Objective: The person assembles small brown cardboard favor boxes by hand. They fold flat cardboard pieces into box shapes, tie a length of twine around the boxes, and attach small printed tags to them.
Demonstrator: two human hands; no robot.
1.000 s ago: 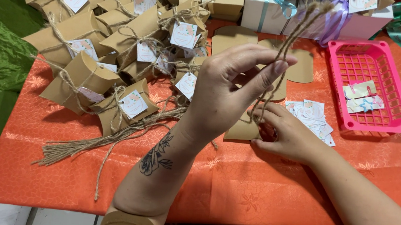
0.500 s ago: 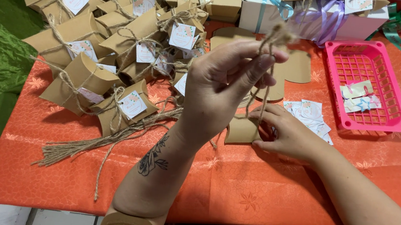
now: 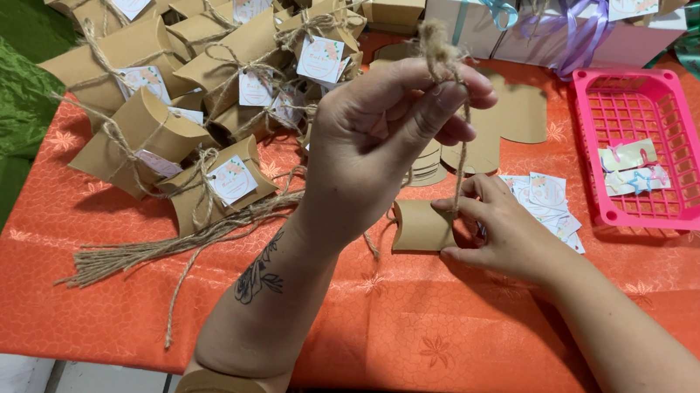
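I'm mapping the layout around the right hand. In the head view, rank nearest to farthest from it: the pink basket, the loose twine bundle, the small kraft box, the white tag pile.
From the right hand:
1. Small kraft box, under its fingers.
2. White tag pile, just behind.
3. Pink basket, far right.
4. Loose twine bundle, far left.

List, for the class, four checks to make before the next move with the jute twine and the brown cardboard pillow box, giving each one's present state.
1. Left hand pinches the jute twine near its top end: ok.
2. Right hand steadies the brown cardboard pillow box on the orange tablecloth: ok.
3. Twine reaches down to the box: ok.
4. Twine wrapped under the box: cannot tell.
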